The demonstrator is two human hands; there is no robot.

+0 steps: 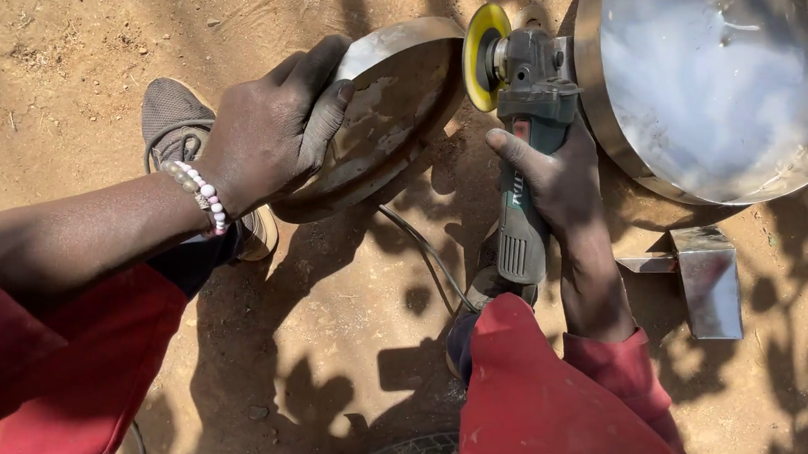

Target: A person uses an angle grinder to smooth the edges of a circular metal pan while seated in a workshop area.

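Sunlit, dusty ground [334,319] fills the view, crossed by leaf shadows. The left hand [272,132] is closed over the upper rim of a shallow round metal pan [395,112], its fingers curled over the edge, holding the pan tilted on its side just above the dirt. A beaded bracelet [201,193] sits on that wrist, and a grey shoe [174,115] shows behind the hand. The right hand [558,172] is wrapped tight around the body of a green and grey angle grinder [518,151], with the thumb lying along the housing. The grinder's yellow-backed disc [484,52] stands right at the pan's right edge; whether it touches the metal cannot be told. A power cable [425,254] trails from the tool across the ground. Just to the right, a large shiny steel basin [728,67] lies tilted, with a small metal bracket [706,280] below it. Red sleeves and trousers [52,399] frame the bottom.
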